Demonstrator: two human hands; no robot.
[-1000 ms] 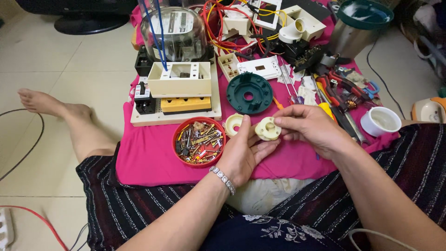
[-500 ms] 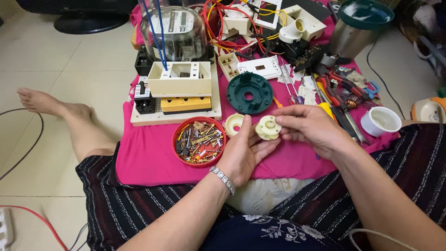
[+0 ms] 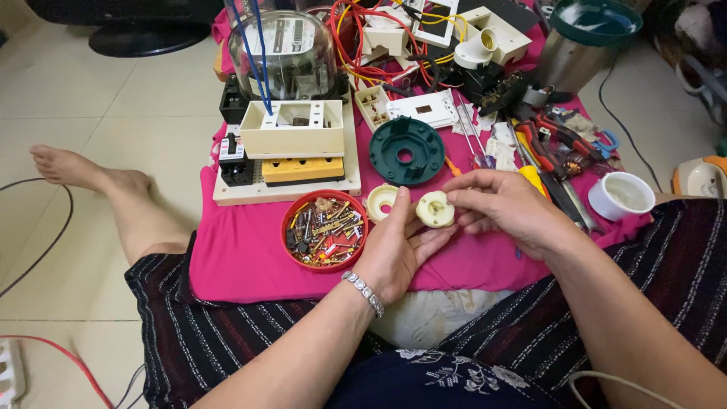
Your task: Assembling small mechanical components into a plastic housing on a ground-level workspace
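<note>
Cream round plastic fitting (image 3: pixel 435 209), at centre frame, is pinched between the fingertips of both hands above the pink cloth (image 3: pixel 242 250). Left hand (image 3: pixel 397 246) supports it from below, thumb raised; right hand (image 3: pixel 503 208) clasps its right edge. A matching cream ring (image 3: pixel 381 201) lies just left of it, beside a red round dish of screws and metal contacts (image 3: pixel 324 231). A dark green plastic disc (image 3: pixel 407 151) lies above. Advice: keep the fitting low over the cloth so loose parts stay recoverable.

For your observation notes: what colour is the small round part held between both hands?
Cream part, clearest in the head view.
</note>
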